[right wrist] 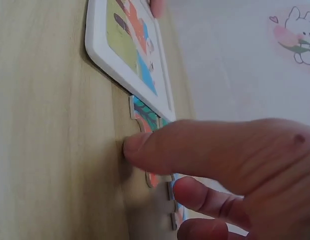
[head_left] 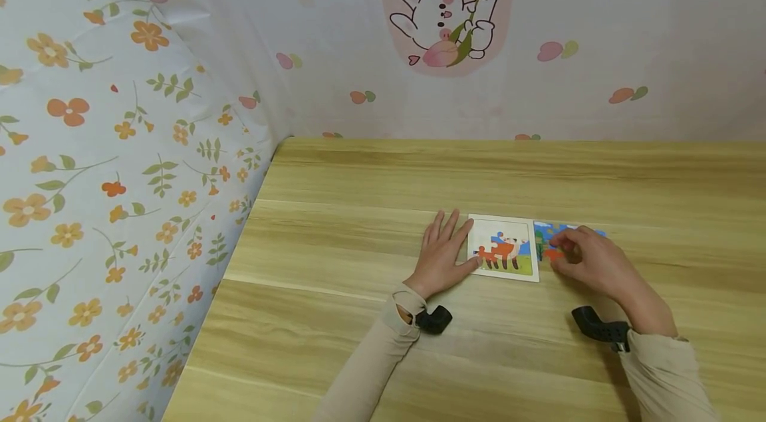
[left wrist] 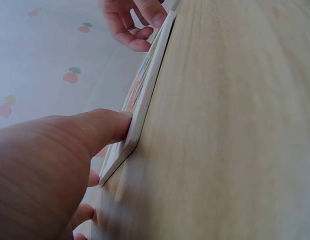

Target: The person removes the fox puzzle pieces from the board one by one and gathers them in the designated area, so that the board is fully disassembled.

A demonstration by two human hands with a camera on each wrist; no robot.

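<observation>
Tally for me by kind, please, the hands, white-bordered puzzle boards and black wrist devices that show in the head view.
Hands: 2
White-bordered puzzle board: 1
Black wrist devices: 2
Total: 5

Right grip [right wrist: 260,165] over puzzle pieces [right wrist: 146,112], white-framed board [right wrist: 98,30] just beside them.

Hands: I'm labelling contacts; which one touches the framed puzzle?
The left hand: its thumb rests on the framed puzzle; the right hand is at the loose pieces.
</observation>
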